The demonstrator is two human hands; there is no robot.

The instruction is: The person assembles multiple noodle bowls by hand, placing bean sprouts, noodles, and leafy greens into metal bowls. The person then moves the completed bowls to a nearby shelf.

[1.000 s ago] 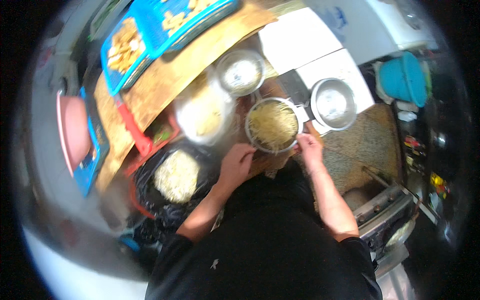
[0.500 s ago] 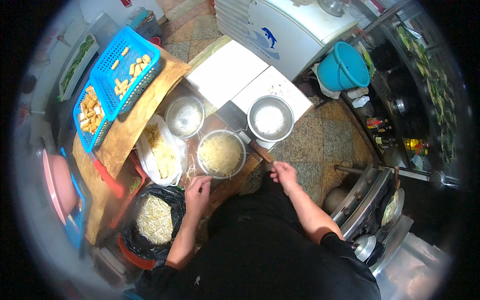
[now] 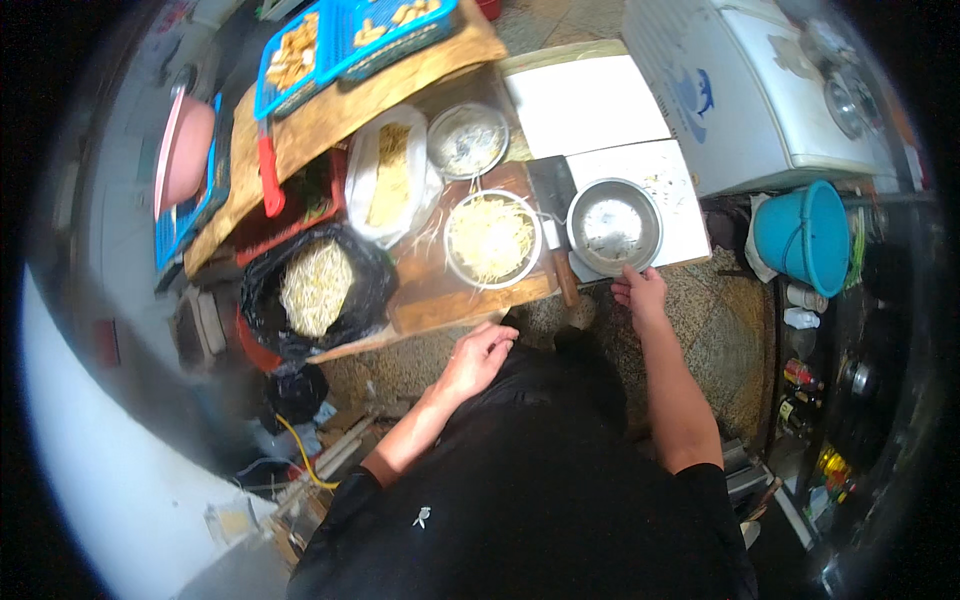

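Observation:
My right hand grips the near rim of an empty steel bowl that sits on a white cutting board. Left of that bowl stands another steel bowl full of pale bean sprouts, on a wooden board. A cleaver lies between the two bowls. My left hand hangs free in front of the wooden board's near edge, fingers loosely curled, holding nothing.
A black bag of sprouts sits at the left, a clear bag and a third steel bowl behind. Blue baskets of fried pieces stand at the back. A white appliance and blue bucket are on the right.
My left hand has dropped back from the sprout bowl. My right hand has reached forward to the empty bowl's rim. My head view has shifted.

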